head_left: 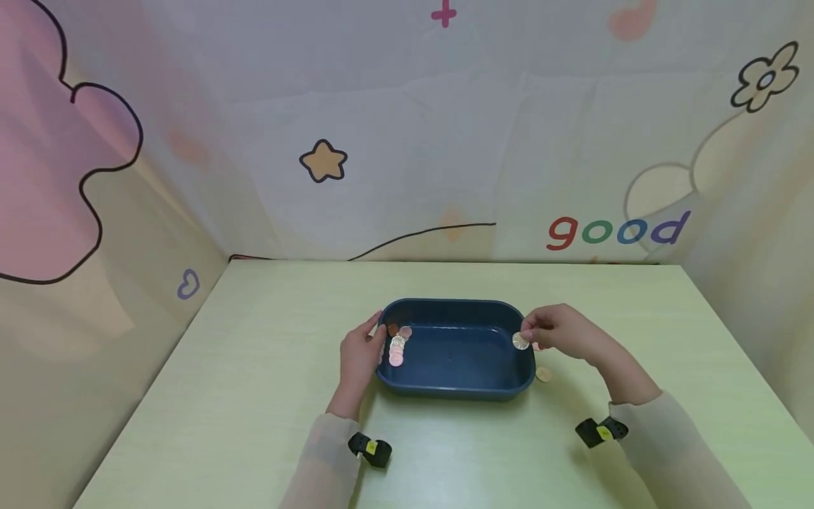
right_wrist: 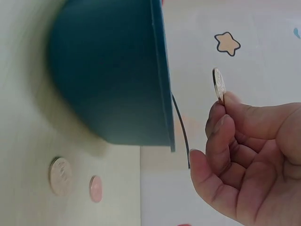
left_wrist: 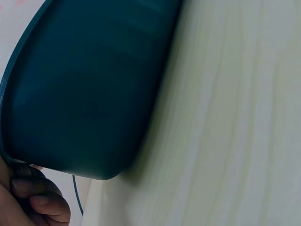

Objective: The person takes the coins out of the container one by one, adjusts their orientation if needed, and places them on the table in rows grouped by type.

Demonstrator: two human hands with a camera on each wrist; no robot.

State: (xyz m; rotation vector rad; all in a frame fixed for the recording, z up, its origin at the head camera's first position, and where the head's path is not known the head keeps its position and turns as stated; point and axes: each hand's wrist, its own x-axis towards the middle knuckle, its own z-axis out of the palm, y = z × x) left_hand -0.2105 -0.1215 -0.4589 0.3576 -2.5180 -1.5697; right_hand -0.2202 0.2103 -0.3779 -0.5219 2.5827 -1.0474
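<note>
Coin [head_left: 520,342] sat pinched in the right hand [head_left: 559,332] in head view, at the right end of the blue tray [head_left: 458,360]; left hand [head_left: 359,360] gripped the left end, near clustered coins [head_left: 397,350] on the tray floor. Left wrist view showed that hand curled at the rim. Right wrist view put the pinched coin above rim level; two loose coins [right_wrist: 61,175] lay on the table [right_wrist: 28,117]. Step was probably placing it inside; next move called for steering inward, then loosening the pinch.
</note>
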